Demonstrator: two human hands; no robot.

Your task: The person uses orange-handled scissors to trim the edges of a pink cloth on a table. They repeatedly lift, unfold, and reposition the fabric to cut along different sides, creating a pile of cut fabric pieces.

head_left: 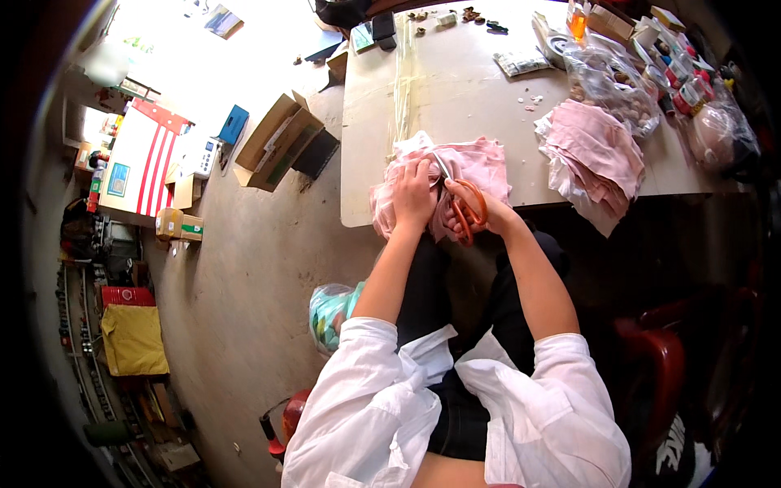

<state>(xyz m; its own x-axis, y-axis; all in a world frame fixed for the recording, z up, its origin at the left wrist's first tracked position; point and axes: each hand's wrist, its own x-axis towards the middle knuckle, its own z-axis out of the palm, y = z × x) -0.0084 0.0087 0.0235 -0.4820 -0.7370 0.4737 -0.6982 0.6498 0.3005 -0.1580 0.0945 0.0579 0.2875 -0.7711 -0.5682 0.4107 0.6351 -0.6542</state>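
My right hand (469, 207) grips a pair of scissors (476, 213) by its orange handles. The metal blades point up and away over a pink cloth (480, 159) at the table's near edge. My left hand (413, 193) lies on the same cloth beside the blades, its fingers bent over a fold and holding it. Part of the cloth hangs over the edge toward my lap. To the right, a stack of pink cloth pieces (598, 154) rests on a white plastic bag, partly over the edge.
The pale table (455, 89) carries clear plastic bags (614, 81), a flat packet (521, 63) and a dark phone-like object (383, 26). An open cardboard box (281, 142) stands on the floor at left. A plastic bag with green contents (329, 313) sits beside my left knee; a red chair (663, 374) is at right.
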